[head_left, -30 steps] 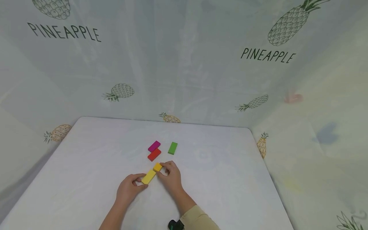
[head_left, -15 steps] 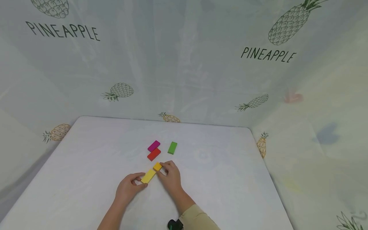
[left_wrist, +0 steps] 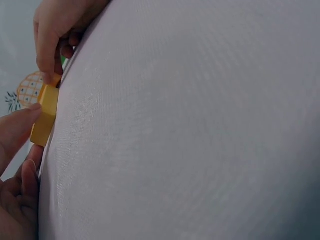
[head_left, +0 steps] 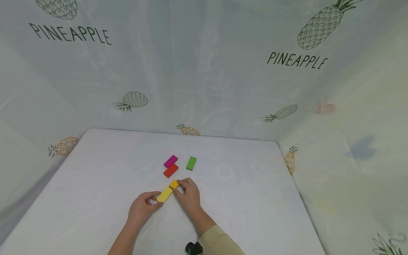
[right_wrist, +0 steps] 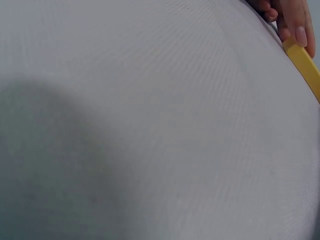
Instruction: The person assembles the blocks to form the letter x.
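In the head view, a yellow block (head_left: 164, 194) and a shorter-looking orange-yellow block (head_left: 174, 184) lie end to end on the white table. My left hand (head_left: 140, 209) pinches the yellow block at its near end, thumb on one side and fingers on the other. The far block is pinched between the thumb and fingers of my right hand (head_left: 190, 198), which hide part of it. From the left wrist, the yellow block (left_wrist: 46, 117) shows its side, with the orange-yellow one mostly covered behind it. The right wrist view catches only part of the yellow block (right_wrist: 303, 62).
Beyond the hands lie a red block (head_left: 170, 171) and a magenta block (head_left: 170, 161), touching each other. A green block (head_left: 191, 163) lies to their right. A dark object (head_left: 193, 248) sits by the right sleeve. Pineapple-print cloth (head_left: 204, 71) surrounds the white table (head_left: 248, 198).
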Available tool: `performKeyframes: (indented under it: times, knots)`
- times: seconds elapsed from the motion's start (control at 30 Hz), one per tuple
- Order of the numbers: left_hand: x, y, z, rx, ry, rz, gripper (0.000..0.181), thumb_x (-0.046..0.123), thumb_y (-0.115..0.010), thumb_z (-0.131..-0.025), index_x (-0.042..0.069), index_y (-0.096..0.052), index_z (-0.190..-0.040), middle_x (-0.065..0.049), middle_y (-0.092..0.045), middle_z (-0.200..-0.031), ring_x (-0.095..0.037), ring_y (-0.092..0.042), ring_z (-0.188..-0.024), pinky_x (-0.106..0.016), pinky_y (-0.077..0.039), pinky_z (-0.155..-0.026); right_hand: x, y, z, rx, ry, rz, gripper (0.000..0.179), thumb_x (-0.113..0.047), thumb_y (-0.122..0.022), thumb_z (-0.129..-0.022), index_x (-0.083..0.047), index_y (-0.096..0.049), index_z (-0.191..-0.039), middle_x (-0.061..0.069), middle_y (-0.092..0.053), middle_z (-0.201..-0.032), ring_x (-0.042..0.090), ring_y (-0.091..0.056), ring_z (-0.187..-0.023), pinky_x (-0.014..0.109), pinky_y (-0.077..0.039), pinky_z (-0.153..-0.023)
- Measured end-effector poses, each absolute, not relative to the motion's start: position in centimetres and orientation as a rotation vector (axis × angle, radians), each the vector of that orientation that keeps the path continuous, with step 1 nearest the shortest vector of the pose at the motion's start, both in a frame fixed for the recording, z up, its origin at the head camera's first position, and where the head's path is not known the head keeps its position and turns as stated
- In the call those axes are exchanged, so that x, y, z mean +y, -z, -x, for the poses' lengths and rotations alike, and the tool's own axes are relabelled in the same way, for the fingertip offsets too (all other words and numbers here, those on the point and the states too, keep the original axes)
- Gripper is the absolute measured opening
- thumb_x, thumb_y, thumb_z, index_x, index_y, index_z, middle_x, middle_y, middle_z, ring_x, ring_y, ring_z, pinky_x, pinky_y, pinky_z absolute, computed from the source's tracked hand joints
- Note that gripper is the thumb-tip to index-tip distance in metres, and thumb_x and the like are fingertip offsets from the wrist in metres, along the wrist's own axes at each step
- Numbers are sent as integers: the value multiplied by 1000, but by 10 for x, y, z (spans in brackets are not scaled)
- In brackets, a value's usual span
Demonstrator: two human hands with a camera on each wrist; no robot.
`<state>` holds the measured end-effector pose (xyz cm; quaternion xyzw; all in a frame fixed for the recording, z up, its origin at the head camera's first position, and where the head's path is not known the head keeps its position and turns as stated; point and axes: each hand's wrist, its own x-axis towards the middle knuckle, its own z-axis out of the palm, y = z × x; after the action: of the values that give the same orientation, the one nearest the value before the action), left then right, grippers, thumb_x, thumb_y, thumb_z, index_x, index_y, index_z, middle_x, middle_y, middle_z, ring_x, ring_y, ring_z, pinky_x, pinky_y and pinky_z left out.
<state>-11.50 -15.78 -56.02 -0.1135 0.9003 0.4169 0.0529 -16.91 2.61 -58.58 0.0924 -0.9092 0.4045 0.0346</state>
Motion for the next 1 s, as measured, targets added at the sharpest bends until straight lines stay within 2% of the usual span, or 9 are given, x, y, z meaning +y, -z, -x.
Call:
performKeyframes:
  times: [1.0]
  knots:
    - [-157,560,115,2747,-1253,358,42,20,-85,-75,15,-73,-115,3,-58,-86,-17,-46,-70,-28,-37,-59,26,579,166,-2799,-1280,-273,29,-27,-71,-90,-18,-72,-117,-13,-55,-95,5,-48,-83,24,-44,-74]
